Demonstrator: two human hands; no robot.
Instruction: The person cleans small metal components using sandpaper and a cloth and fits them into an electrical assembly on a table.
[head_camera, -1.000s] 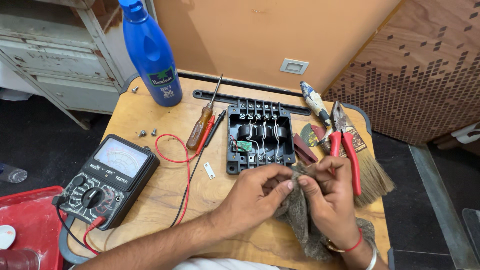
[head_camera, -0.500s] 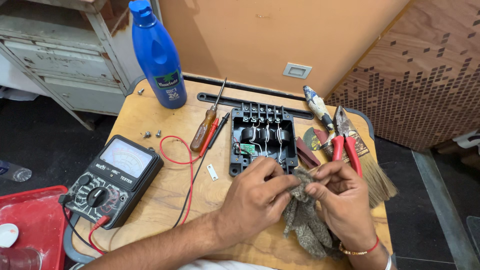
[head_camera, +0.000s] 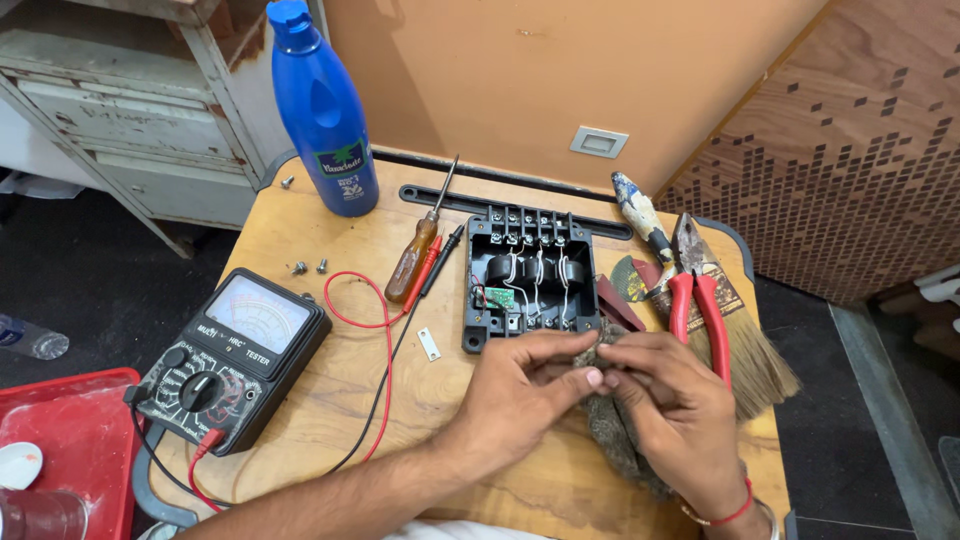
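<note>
Low and right of centre in the frame, my left hand (head_camera: 520, 395) and right hand (head_camera: 670, 410) meet fingertip to fingertip over a grey rag (head_camera: 612, 440) that lies on the wooden table (head_camera: 330, 230); both hands are curled nearly closed, pinching the cloth between thumb and fingers; whether something small sits inside the fold I cannot tell.

To do this well, I judge the grip should stay light and close to the fingertips, wrists low over the table so anything pinched cannot drop far; the cloth wants bunching rather than stretching, and kept off the open black box (head_camera: 530, 285) just above the hands, whose white wires could snag.

The rag's lower end runs under my right wrist; the pad contact itself is masked by my knuckles; the pliers with red handles (head_camera: 695, 310) and the brush (head_camera: 745, 340) at centre right overlap, so their lie is unclear. The meter (head_camera: 235, 355) at lower left has leads trailing off the bottom edge; the red tray (head_camera: 70, 440) is cut by the corner. The blue bottle (head_camera: 325, 110) stands upper left; a screwdriver (head_camera: 415, 255) lies beside the box.
</note>
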